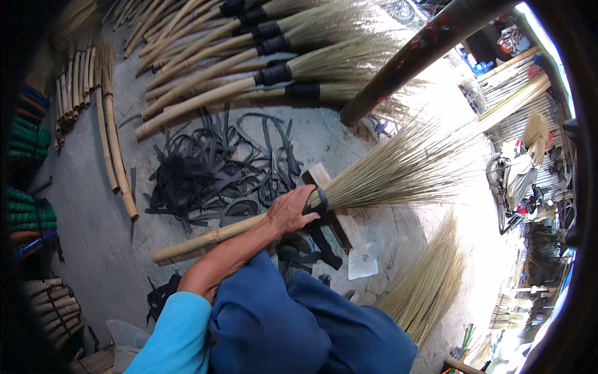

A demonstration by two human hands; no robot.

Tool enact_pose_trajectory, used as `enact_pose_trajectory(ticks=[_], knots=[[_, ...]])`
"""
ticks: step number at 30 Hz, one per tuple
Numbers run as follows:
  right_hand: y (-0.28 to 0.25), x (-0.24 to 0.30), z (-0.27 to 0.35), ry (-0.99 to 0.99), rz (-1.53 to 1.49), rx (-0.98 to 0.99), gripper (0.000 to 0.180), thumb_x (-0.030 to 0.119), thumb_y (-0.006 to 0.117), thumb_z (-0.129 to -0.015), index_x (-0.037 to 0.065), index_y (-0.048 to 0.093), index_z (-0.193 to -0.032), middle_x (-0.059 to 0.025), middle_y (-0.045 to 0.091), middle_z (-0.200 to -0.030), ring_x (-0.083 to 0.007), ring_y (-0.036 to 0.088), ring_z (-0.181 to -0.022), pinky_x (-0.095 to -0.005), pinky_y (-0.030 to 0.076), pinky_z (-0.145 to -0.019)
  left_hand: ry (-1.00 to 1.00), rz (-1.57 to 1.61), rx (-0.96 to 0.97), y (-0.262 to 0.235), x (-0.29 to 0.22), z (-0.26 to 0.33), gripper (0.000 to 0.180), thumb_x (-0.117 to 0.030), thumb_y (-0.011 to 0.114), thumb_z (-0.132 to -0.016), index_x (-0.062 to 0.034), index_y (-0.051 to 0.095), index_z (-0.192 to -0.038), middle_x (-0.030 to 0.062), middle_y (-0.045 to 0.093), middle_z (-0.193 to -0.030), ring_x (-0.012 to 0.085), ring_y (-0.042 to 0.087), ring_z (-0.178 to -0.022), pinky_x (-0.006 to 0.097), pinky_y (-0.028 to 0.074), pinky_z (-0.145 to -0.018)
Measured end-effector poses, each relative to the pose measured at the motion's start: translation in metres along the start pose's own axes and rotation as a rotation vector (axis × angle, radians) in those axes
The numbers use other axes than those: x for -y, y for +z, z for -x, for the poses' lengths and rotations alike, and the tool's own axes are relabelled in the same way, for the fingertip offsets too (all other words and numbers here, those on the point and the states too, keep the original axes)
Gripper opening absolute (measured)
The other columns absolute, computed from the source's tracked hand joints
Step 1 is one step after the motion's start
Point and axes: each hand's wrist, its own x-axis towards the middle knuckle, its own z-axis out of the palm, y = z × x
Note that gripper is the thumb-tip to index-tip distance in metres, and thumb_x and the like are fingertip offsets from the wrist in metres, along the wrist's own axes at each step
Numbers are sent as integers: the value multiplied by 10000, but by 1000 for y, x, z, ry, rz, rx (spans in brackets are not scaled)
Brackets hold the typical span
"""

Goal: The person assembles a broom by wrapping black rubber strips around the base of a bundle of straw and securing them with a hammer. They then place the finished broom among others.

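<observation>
My left hand [288,210] is closed round a broom at the neck, where its bamboo handle [212,239] meets the bristles. The pale, straw-like bristles [398,165] fan out to the upper right. A black rubber band [319,201] wraps the neck beside my fingers. Below the hand, a loose black strip [325,248] hangs down over a wooden block [339,229]. My right hand does not show anywhere in the picture.
Black rubber strips [187,181] lie heaped left of the block. Finished brooms [271,76] are stacked at the back, near a slanting dark pole [423,56]. A loose bristle bundle [430,280] lies at right; bamboo handles [115,156] lie at left.
</observation>
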Motion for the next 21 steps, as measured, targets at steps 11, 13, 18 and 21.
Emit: enact_pose_trajectory(ticks=[11,13,18,21], knots=[[-29,33,-22,-75,-261,100,349,280,653,-1088,-8,622,-1285,-319,722,-985,-540,686,-986,-566,540,-828,-157,-71,-24,-77,60,144,527,-149,739,-995,-44,622,-1497,211,676,-1469,407,656,-1364,484,527,-1124],[-37,37,-18,-89,-302,99,348,280,651,-1090,-7,624,-1284,-314,722,-983,-532,686,-981,-561,539,-827,-61,-26,-121,-84,74,165,509,-146,733,-996,-38,628,-1483,204,688,-1448,390,668,-1345,476,532,-1116],[-47,40,-3,-107,-372,107,346,281,646,-1093,-7,631,-1283,-300,723,-978,-512,686,-971,-548,539,-824,-330,146,-385,-108,91,211,467,-137,718,-1001,-22,644,-1447,187,719,-1397,346,696,-1297,454,543,-1095],[-49,40,6,-113,-397,100,345,282,642,-1095,-6,634,-1283,-292,724,-975,-500,685,-965,-540,538,-822,-479,250,-553,-121,90,235,443,-132,709,-1003,-12,653,-1426,177,737,-1366,319,713,-1269,441,550,-1082]])
